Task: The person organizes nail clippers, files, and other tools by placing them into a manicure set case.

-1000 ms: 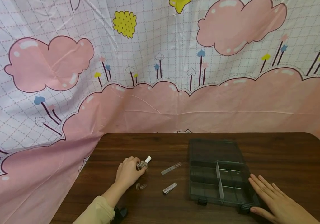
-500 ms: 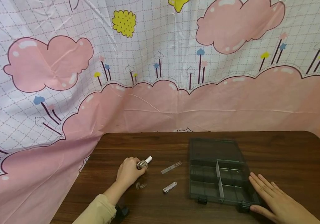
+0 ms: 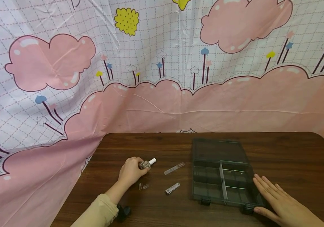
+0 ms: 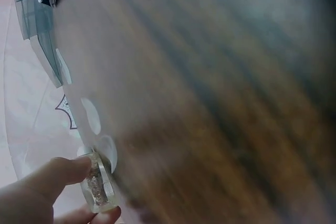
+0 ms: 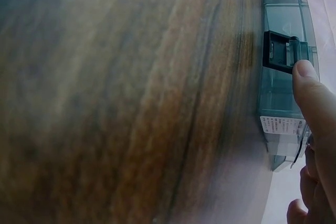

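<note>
My left hand (image 3: 130, 171) pinches a small clear nail polish bottle (image 3: 145, 165) between thumb and fingers, its white cap pointing right. Glittery contents show through the bottle's glass in the left wrist view. Just below that hand lie two clear nail tips (image 3: 146, 186). A nail clipper (image 3: 172, 188) and a narrow nail file (image 3: 174, 168) lie between the hand and a dark translucent divided box (image 3: 207, 189). Along the box's right side rests my right hand (image 3: 281, 197), fingers straight. Its thumb (image 5: 306, 80) touches the black latch (image 5: 281, 52) in the right wrist view.
The box's lid (image 3: 218, 149) lies folded back behind it, and a pale divider (image 3: 222, 179) splits the inside. A black object (image 3: 123, 212) sits by the left sleeve. A patterned curtain (image 3: 156, 119) hangs beyond the wooden table's (image 3: 150, 142) far edge.
The nail polish bottle has shifted and tilted slightly to the right in my left hand, its cap pointing more sideways. My right hand stays at the box.
</note>
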`<action>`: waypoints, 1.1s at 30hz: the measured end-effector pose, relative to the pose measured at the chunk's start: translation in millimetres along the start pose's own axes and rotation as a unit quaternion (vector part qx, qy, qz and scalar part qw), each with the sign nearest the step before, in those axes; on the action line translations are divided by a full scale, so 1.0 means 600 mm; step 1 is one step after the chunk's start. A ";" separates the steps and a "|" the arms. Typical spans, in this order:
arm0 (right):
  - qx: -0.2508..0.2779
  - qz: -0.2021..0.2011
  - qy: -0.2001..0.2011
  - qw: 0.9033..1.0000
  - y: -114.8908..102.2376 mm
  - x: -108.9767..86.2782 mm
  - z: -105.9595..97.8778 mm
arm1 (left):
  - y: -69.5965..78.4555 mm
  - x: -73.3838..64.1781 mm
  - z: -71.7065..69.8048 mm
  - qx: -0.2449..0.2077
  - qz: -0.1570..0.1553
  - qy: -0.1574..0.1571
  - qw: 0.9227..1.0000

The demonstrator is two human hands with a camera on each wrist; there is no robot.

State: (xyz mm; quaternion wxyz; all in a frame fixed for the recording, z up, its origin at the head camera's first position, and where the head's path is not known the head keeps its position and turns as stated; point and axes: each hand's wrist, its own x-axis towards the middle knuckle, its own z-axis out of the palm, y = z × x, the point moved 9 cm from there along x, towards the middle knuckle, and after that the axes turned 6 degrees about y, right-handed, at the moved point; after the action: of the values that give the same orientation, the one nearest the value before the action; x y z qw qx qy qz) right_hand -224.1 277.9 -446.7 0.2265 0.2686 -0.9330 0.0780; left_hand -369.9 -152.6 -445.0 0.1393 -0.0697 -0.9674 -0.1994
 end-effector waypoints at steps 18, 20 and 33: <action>0.011 -0.002 0.005 1.000 0.004 -0.003 0.001 | 0.044 0.010 -0.035 -0.092 0.041 0.016 0.995; 0.011 0.000 0.002 1.000 0.005 -0.003 0.002 | 0.058 0.008 -0.045 -0.105 0.047 0.022 0.993; 0.015 -0.005 -0.001 1.000 0.006 -0.001 0.004 | 0.216 -0.035 -0.114 -0.172 0.156 0.018 0.972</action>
State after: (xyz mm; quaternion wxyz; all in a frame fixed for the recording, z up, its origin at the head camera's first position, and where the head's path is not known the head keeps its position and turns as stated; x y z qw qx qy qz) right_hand -226.8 280.7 -449.1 0.2218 0.2767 -0.9306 0.0909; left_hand -309.0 -64.1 -343.3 0.1718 -0.2395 -0.8931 -0.3398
